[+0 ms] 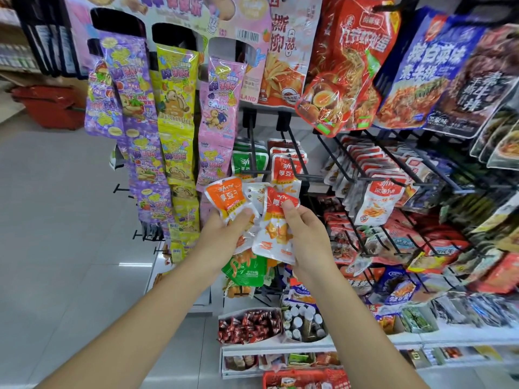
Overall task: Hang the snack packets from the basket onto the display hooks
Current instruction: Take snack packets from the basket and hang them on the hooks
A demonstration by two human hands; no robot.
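My two bare arms reach up toward a shop rack of hanging snacks. My left grip [224, 234] is curled round a small fan of snack packets, its thumb pressing on an orange-topped packet [224, 199], with a white packet [254, 195] tucked just behind it. My right grip [306, 237], just beside the left, pinches a red-topped packet [276, 220] between thumb and fingers, and that packet overlaps the fan. Just above both grips a black display hook [296, 158] juts out, loaded with matching red packets [283, 168]. Green packets [248, 161] hang above my left grip. Well below both grips, at the bottom edge, sits a red basket [306, 379] holding more packets. Long candy strips [174, 122] hang up and left of my left grip.
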